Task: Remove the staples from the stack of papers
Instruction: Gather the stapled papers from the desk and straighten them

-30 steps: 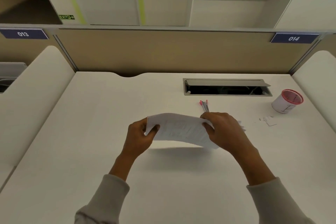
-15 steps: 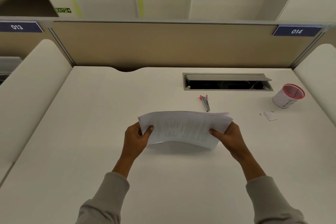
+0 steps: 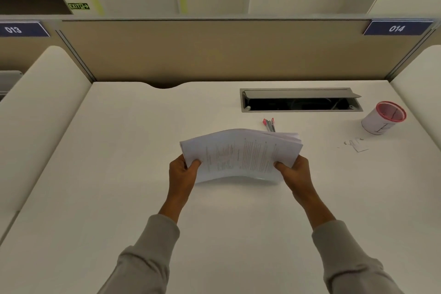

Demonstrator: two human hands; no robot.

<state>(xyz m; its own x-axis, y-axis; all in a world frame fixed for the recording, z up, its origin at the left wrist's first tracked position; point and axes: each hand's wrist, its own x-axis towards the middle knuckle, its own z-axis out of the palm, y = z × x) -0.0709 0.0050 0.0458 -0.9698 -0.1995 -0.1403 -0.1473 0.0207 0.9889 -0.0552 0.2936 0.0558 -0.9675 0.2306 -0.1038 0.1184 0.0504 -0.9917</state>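
White printed stack of papers (image 3: 241,154) is held above the surface (image 3: 119,174); left hand (image 3: 182,170) pinches its left edge, right hand (image 3: 294,170) its right; red-handled staple remover (image 3: 269,124) lies just behind.

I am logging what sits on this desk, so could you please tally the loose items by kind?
stack of papers: 1
red-handled tool: 1
red-rimmed cup: 1
cluster of small scraps, pieces too small to count singly: 1
Total: 4
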